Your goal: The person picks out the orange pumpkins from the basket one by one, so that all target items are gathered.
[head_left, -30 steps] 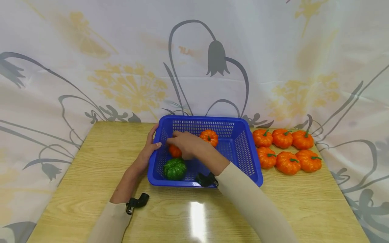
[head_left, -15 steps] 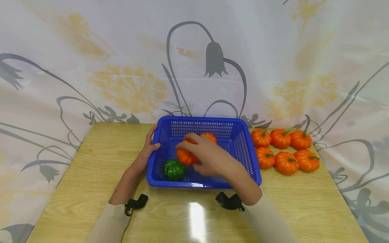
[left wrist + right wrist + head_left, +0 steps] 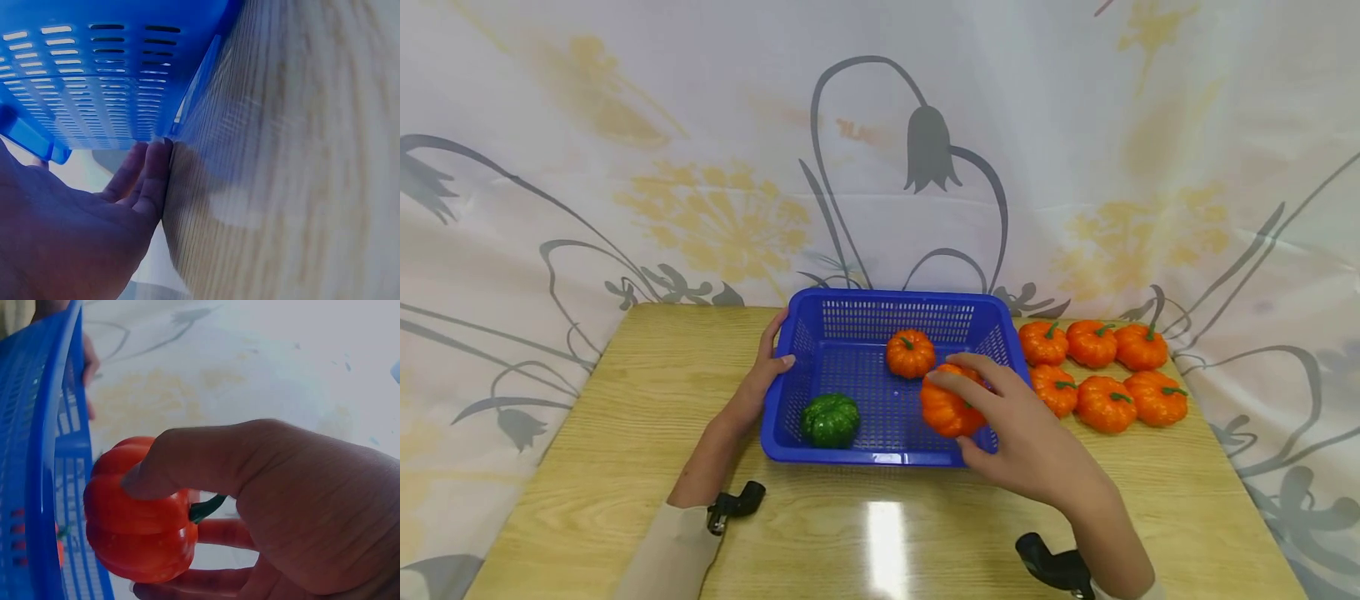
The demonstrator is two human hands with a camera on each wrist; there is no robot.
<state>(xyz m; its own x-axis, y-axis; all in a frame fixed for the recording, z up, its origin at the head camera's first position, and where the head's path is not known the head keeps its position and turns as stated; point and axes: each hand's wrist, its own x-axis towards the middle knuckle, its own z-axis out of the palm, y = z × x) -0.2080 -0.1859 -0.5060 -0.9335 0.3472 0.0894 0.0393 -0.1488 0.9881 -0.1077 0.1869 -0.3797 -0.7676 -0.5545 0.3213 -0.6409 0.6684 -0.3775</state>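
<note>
My right hand [image 3: 1030,437] holds an orange mini pumpkin [image 3: 946,407] with a green stem, over the right part of a blue plastic basket [image 3: 842,457]. In the right wrist view the thumb lies across the ribbed pumpkin [image 3: 140,515] and the fingers support its other side. My left hand [image 3: 763,375] grips the basket's left side, thumb over the rim. The left wrist view shows its fingers [image 3: 128,172] along the outside of the perforated wall. Inside the basket sit a green pumpkin [image 3: 831,421] at the front left and another orange pumpkin [image 3: 911,354] towards the back.
Several orange pumpkins [image 3: 1107,404] stand in two rows on the wooden table [image 3: 647,392], just right of the basket. A flower-patterned cloth [image 3: 715,208] hangs behind the table's back edge.
My right hand has lifted the orange pumpkin from the basket's left side and carried it rightward. The left hand has stayed at the basket's left rim.
</note>
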